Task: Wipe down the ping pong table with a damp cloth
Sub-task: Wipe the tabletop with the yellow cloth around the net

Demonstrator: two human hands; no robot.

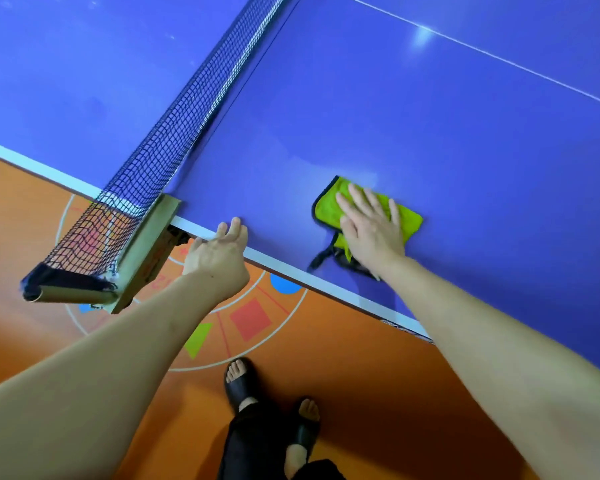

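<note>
Head view looks down on a yellow-green cloth (329, 206) with dark edging, lying flat on the blue worktop (465, 133) near its white-edged side and a little way from the net (174, 133). One dark corner of the cloth trails back toward the worktop's edge. The right hand (371, 230) lies spread on top of the cloth, fingers straight, pressing it down; its grip is released, not closed round anything. The left hand (219, 252) rests on the worktop's rim just beside the net post (142, 251), fingers straight over the edge, also released and holding nothing. A faint lighter patch shows on the surface just beyond the cloth, probably moisture. Below is an orange floor (361, 358) with coloured shapes, and two feet in dark sandals (239, 382).

Most of the surface looks yet to be wiped, the far side of the net included. With only a flat palm on it, the cloth could bunch or slide out from under the hand during a fast stroke. The trailing corner might drag over the edge. A sweep toward the net risks snagging its mesh or the post clamp.
</note>
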